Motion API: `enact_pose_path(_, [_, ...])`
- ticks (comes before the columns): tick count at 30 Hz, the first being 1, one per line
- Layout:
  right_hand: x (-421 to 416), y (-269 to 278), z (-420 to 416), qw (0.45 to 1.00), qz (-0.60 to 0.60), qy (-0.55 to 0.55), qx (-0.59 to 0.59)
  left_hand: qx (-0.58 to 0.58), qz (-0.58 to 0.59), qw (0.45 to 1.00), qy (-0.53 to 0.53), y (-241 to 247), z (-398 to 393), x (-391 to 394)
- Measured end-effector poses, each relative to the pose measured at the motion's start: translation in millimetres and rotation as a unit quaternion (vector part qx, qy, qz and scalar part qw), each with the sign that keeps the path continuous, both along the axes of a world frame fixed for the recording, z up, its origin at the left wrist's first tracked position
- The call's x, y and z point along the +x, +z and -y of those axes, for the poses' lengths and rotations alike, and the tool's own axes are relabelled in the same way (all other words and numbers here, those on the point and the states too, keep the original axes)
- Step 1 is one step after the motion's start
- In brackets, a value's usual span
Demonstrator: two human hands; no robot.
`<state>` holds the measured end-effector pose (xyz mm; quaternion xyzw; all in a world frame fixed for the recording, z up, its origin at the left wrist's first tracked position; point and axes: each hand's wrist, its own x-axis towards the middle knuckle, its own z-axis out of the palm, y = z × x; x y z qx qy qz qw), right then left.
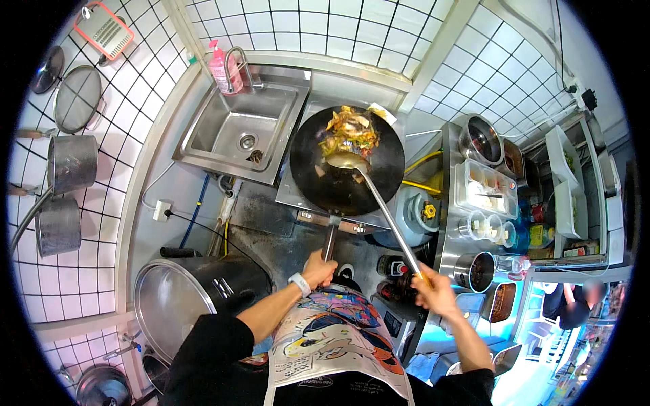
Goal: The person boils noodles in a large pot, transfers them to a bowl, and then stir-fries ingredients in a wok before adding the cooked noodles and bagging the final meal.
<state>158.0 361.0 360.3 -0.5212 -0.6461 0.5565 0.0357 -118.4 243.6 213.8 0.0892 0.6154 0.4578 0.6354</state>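
My left hand grips the handle of a dark wok, which sits over a steel stove. Stir-fried food with pieces of vegetables is heaped toward the wok's far side, and a few pale bits lie nearer its middle. My right hand holds a long metal ladle by its yellowish handle end. The ladle's bowl rests at the near edge of the heap, inside the wok. What the bowl contains cannot be told clearly.
A steel sink with a pink pump bottle adjoins the stove. Right are a gas cylinder and a steel counter bearing bowls and seasoning containers. A large lidded pot stands left. A person sits far right.
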Motion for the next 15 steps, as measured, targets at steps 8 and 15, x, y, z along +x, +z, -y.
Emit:
enact_pose_path(8, [-27,23,-63,0.98,0.095,0.15,0.091,0.019,0.043,0.999,-0.013,-18,-41,-20])
enact_pose_path(15, [-4,21,-29,0.998,-0.029,-0.025,-0.053,0.022,0.021,0.999,0.012,13,-41,-27])
